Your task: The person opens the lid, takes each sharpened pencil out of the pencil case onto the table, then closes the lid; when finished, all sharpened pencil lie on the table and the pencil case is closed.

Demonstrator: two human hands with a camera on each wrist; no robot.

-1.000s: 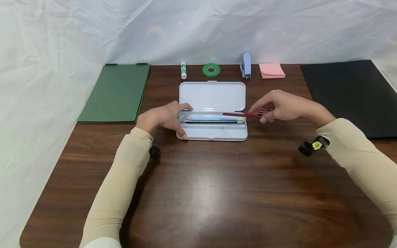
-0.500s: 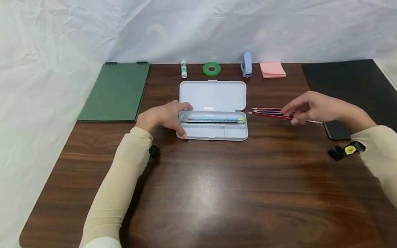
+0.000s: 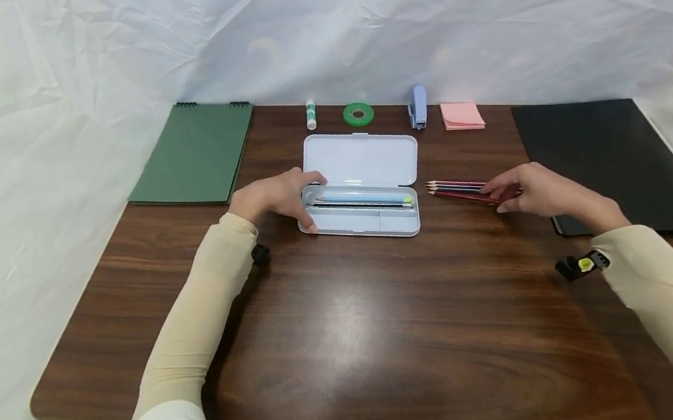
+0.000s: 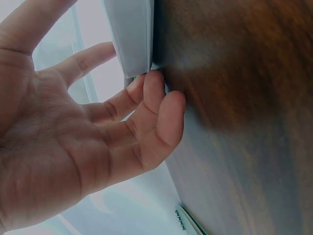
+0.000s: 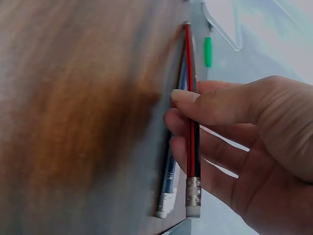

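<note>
Right hand (image 3: 532, 191) hides pencils' (image 3: 456, 189) eraser ends; glue stick (image 3: 311, 115) label unreadable

Red-and-black striped pencils (image 3: 456, 190), pale blue case (image 3: 358, 184), green notebook (image 3: 194, 153), pink notes (image 3: 461, 116), dark wood-grain tabletop (image 3: 347, 317).
</note>
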